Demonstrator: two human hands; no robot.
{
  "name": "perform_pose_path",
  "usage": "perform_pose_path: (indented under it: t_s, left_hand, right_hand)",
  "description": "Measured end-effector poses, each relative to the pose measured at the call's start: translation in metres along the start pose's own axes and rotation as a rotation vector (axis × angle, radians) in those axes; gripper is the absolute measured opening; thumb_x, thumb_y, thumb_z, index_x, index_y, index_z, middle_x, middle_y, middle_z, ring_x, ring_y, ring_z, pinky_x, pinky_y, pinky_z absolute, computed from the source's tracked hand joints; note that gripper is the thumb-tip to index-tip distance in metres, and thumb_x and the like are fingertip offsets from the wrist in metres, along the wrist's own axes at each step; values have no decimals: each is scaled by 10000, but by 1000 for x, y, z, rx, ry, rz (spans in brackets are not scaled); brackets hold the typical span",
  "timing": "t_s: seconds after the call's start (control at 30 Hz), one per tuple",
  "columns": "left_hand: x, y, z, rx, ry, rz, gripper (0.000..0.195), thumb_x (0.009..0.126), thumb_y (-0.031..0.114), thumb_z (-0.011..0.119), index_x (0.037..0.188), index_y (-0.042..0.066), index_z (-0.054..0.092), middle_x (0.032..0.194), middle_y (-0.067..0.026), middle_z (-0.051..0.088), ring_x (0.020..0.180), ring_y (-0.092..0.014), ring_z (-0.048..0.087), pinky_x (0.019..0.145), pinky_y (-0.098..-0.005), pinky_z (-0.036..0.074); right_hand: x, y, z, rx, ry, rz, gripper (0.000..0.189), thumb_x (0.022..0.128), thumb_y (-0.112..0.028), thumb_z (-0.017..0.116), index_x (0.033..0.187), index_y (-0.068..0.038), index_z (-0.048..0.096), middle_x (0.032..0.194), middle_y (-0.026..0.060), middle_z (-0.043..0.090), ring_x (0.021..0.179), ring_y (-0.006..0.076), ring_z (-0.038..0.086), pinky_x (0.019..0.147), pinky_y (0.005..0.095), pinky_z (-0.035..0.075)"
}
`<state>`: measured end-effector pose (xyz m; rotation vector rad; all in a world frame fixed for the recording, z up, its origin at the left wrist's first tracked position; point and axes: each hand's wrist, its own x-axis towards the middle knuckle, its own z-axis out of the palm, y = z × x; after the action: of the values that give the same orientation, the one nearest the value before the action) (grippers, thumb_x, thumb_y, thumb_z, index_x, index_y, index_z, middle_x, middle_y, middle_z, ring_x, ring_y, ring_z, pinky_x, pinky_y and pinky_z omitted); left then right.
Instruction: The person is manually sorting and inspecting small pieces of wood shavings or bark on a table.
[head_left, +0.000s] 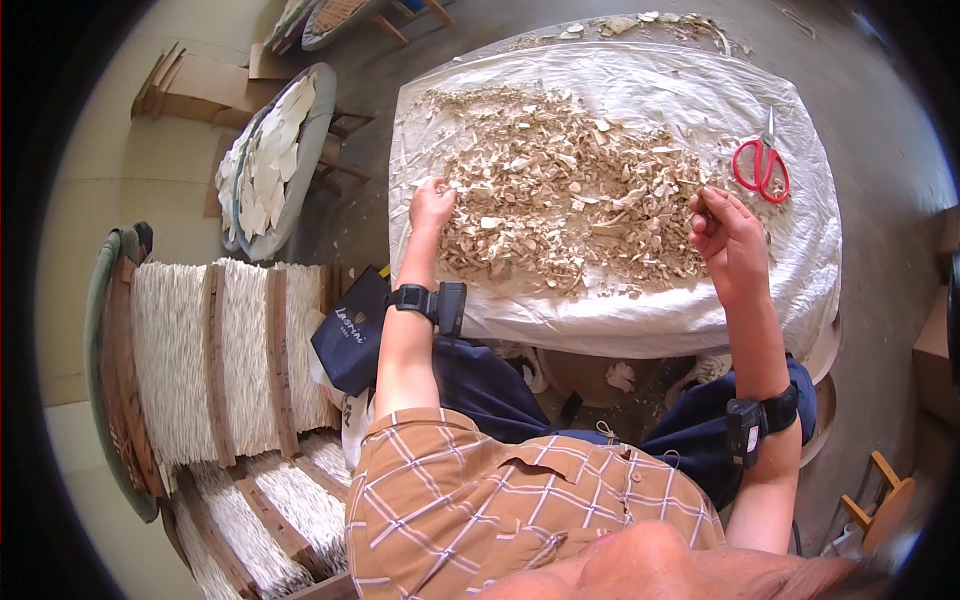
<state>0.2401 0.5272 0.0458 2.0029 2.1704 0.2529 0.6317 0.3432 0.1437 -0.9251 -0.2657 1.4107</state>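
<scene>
A wide pile of small, dry, cream-brown chips or flakes (555, 202) lies spread on a white plastic-like sheet (570, 326) before me. At the pile's left edge is my left hand (433, 204), its fingers curled; whether they hold a flake is hidden. My right hand (724, 232) is raised over the right edge of the pile, thumb and fingertips brought together. Any piece pinched there is too small to make out. Beyond the right hand, a pair of scissors (761, 169) with red handles lies on the sheet, blades pointing away from me.
To the left, an oval tray (319, 112) bears large pale flat pieces (274, 161). Nearer stand packed rows of thin white sheets (172, 360) between wooden slats (217, 367). A dark blue bag (352, 330) sits by my left arm. A wooden stool (885, 502) is at lower right.
</scene>
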Motion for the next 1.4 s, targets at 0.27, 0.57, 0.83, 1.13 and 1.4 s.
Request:
perform_pose_path:
  t_s: [0.27,0.57,0.83,1.13,1.4]
  left_hand:
    - [-6,51,3,-135,-127,32,677,703,550,539,1235,155,404,1279,-146,360,1203,-290,309,968,-425,286]
    - [-60,97,-1,-131,-211,732,490,669,316,653,1118,181,510,1246,-84,411,1153,-266,380,947,-423,317]
    - [-41,46,-28,-57,-145,590,328,669,-8,491,938,147,595,1014,-22,577,892,-232,560,781,-315,450]
    - [7,17,-35,-3,-110,224,226,692,125,571,912,135,625,900,-62,610,790,-205,586,719,-288,458]
    - [9,64,8,-37,33,507,137,749,189,575,848,111,630,817,-65,613,705,-213,590,647,-301,462]
  right_hand:
    - [4,8,4,-24,-50,39,91,823,-90,509,874,-17,530,727,56,570,540,78,525,483,216,465]
    - [4,13,11,-77,-86,73,91,812,-90,531,876,-26,532,730,55,569,535,79,520,469,209,457]
    - [3,16,9,-75,-92,64,79,813,-87,528,866,-29,530,715,53,567,527,81,518,459,210,452]
    - [3,18,8,-113,-81,81,76,816,-93,522,858,-30,528,711,55,566,527,83,518,455,213,448]
    - [3,22,12,-175,-59,81,98,812,-107,536,865,-24,541,715,53,571,529,77,518,454,212,452]
